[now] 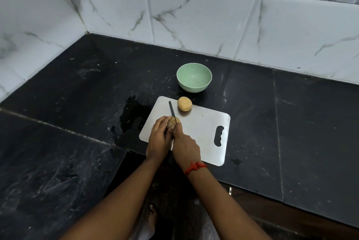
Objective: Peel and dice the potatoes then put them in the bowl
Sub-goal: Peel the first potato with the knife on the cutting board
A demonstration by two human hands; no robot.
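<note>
Both hands are on the steel cutting board (pixel 204 129), right at its near-left corner. The left hand (pixel 158 138) cups one potato (pixel 172 122), fingers curled over its left side and pinning it to the board. The right hand (pixel 185 146) is clenched around the handle of a knife (pixel 172 110); the handle itself is hidden inside the fist. The dark blade points away to the far side and crosses the top of that potato, its tip out over the board's far-left part. There's a red thread (pixel 195 166) tied around the right wrist. A second potato (pixel 184 104), skin on, sits alone at the far edge of the board, apart from the hands and just right of the blade tip. Beyond it, off the board and toward the wall, stands the pale green bowl (pixel 191 88), upright on the black counter (pixel 77 93). A wet patch (pixel 130 115) spreads on the counter just left of the board. The board's handle cut-out faces right. White marbled tiles (pixel 194 16) run along the far side and the left.
</note>
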